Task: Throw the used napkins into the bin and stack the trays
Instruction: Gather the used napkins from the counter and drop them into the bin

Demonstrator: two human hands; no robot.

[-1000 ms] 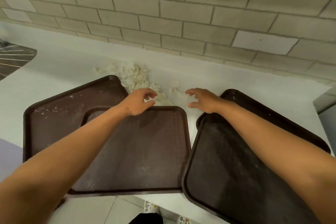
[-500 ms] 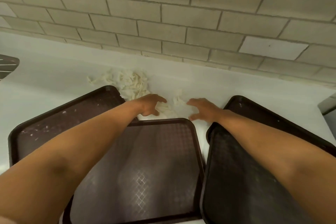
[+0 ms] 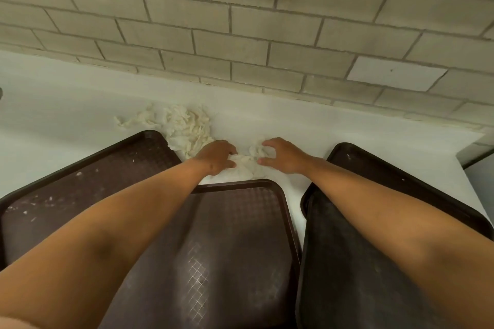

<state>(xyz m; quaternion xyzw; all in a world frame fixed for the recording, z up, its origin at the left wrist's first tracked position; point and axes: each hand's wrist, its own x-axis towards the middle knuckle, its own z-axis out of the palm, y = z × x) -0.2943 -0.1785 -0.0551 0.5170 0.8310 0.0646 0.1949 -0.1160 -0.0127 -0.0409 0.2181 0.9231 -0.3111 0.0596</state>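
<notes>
Beyond the brown trays, on the white counter, I see my left hand and right hand curl their fingers round the crumpled napkins; no readable writing.

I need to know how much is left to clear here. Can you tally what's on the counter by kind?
Trays: 4, two overlapping at left, two stacked at right
Napkin heaps: 2, large and small, between left hand and right hand
Total: 6

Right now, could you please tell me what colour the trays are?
Dark brown trays, clearest in the head view.
</notes>
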